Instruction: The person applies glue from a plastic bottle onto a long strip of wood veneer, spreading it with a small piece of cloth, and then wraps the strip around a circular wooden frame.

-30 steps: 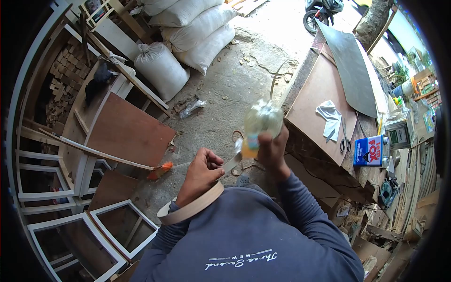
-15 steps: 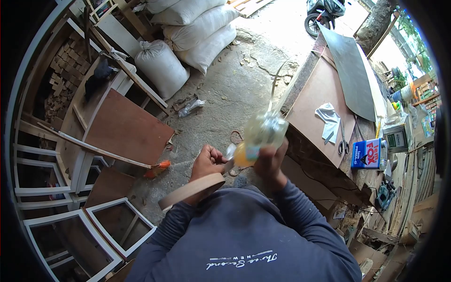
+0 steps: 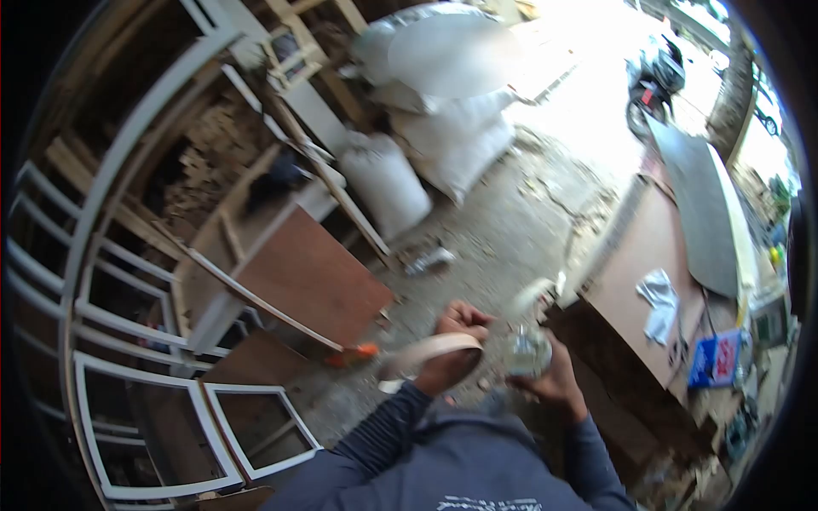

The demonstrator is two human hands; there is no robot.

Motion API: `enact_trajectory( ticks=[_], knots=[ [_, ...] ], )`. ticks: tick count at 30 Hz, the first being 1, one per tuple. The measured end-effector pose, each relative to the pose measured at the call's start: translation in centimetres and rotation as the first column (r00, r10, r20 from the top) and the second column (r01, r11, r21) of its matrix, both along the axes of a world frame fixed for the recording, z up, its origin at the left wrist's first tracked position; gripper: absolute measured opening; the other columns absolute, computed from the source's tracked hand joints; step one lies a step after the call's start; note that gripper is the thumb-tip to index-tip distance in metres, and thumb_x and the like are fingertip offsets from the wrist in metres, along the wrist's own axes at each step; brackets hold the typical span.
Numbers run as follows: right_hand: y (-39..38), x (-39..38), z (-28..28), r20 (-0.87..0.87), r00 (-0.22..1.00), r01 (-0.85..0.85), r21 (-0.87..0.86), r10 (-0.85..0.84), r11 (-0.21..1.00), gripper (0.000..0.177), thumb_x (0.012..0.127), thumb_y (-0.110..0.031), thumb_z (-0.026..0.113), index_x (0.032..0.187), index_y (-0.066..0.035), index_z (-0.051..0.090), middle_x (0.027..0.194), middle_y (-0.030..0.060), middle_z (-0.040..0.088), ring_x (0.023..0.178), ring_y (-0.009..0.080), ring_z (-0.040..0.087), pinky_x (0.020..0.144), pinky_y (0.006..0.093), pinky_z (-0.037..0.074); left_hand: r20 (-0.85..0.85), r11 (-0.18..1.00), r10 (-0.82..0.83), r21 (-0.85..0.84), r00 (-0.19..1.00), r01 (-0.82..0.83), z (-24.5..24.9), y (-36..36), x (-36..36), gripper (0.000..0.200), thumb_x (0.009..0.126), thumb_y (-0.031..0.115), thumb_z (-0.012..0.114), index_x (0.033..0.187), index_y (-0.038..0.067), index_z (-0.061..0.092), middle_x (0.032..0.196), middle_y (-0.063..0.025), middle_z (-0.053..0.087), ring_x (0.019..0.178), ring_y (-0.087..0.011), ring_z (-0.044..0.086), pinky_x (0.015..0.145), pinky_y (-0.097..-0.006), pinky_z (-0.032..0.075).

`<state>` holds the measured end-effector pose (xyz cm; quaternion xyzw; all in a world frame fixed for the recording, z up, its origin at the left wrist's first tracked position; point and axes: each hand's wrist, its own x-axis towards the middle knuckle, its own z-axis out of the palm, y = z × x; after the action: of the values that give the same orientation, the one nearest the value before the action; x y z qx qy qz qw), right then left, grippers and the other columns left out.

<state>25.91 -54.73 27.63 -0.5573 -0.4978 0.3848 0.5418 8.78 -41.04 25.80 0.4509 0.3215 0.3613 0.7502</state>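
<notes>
My left hand (image 3: 458, 345) is closed, with a roll of pale wood-coloured strip (image 3: 426, 351) looped around it near the wrist. My right hand (image 3: 554, 375) is wrapped round a clear bottle or jar (image 3: 527, 351), which stands to the right of my left hand. A pale strip (image 3: 535, 296) rises just beyond the bottle. The fingertips of both hands are somewhat blurred.
On the right stands a workbench (image 3: 629, 294) with a white cloth (image 3: 659, 305) and a blue and white can (image 3: 714, 359). White sacks (image 3: 383, 183) are piled ahead. White frames (image 3: 158, 426) and a brown board (image 3: 311, 277) are at the left.
The view has swung left, so the surroundings appear further right and lower. The bottle now looks more upright and sits slightly further from my left hand.
</notes>
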Motion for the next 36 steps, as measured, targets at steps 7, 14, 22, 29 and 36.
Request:
enact_trajectory(
  ticks=[7,14,22,29,36],
  knots=[
    [0.2,-0.3,1.5,-0.226,0.956,-0.204,-0.064,0.185,0.977,0.089,0.064,-0.023,0.09,0.14,0.001,0.052,0.14,0.0152,0.055,0.129,0.0227,0.053,0.11,0.036,0.038,0.155,0.997,-0.036,-0.059,0.987,0.046,3.4,0.1,2.8,0.034,0.083,-0.01,0.067,0.094,0.009,0.04,0.106,-0.0127,0.063,0.102,-0.0161,0.062,0.097,-0.031,0.049],
    [0.8,0.1,1.7,-0.183,0.958,-0.23,-0.026,0.222,0.973,0.098,0.062,-0.02,0.09,0.146,0.004,0.045,0.141,0.0148,0.055,0.129,0.0197,0.051,0.111,0.0335,0.036,0.211,0.98,0.016,0.19,0.977,-0.057,2.9,0.1,2.3,0.031,0.084,-0.011,0.063,0.106,0.004,0.046,0.118,-0.0152,0.061,0.114,-0.0202,0.06,0.102,-0.0349,0.047],
    [1.7,-0.6,-0.4,-0.235,0.958,-0.195,-0.11,0.165,0.975,0.09,0.065,-0.019,0.09,0.142,0.005,0.05,0.124,0.0124,0.067,0.11,0.0147,0.062,0.098,0.0312,0.047,-0.103,0.869,-0.235,0.423,0.966,0.257,9.5,-5.0,-2.9,0.066,0.099,0.013,0.055,0.154,0.004,0.02,0.138,-0.0196,0.052,0.119,-0.0237,0.058,0.106,-0.0408,0.043],
    [5.7,-1.2,-7.9,-0.118,0.963,-0.247,-0.006,0.244,0.969,0.079,0.07,-0.026,0.088,0.139,-0.004,0.057,0.126,0.0131,0.068,0.116,0.0146,0.063,0.1,0.0319,0.047,-0.839,0.895,-0.063,0.192,0.54,0.403,-5.9,5.8,-0.4,0.072,0.097,0.054,0.057,0.14,-0.003,0.05,0.113,-0.0232,0.067,0.103,-0.0339,0.067,0.09,-0.0382,0.051],
    [-0.4,3.1,-8.5,-0.148,0.973,-0.215,-0.278,0.179,0.936,0.079,0.069,-0.017,0.087,0.14,-0.002,0.055,0.116,0.0073,0.07,0.102,0.012,0.063,0.096,0.0301,0.048,-0.755,0.855,-0.432,-0.169,0.494,0.49,-8.8,3.0,-8.2,0.039,0.1,0.034,0.061,0.101,-0.004,0.072,0.085,-0.0084,0.072,0.074,-0.0126,0.067,0.07,-0.0292,0.051]
  ],
)
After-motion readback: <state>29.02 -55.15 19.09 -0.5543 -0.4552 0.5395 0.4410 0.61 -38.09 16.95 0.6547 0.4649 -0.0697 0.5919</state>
